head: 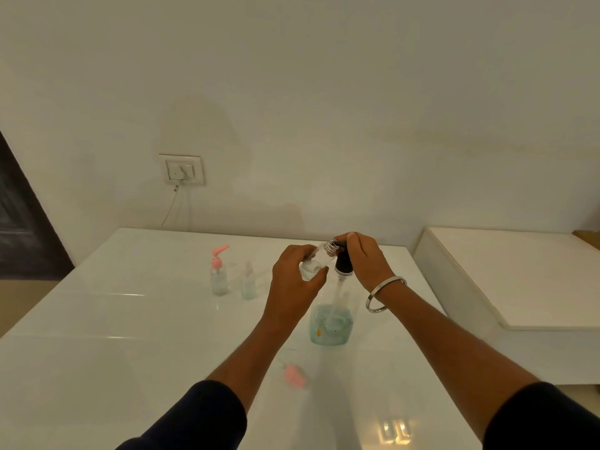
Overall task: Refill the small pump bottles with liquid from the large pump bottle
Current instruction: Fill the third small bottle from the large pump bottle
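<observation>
A large clear pump bottle (331,323) with pale blue liquid in its lower part stands on the white table (130,319). My right hand (363,258) rests on its black pump head (343,263), fingers curled over the top. My left hand (293,277) grips a small clear bottle (319,259), uncapped and tilted, its open neck at the pump's spout. A loose pink pump cap (294,375) lies on the table near my left forearm. Two more small bottles stand at the left: one with a pink pump (219,274) and a clear one (247,282).
A wall socket with a cable (181,170) is on the wall behind the table. A low white ledge (506,280) runs along the right side. A dark door (22,222) is at the far left.
</observation>
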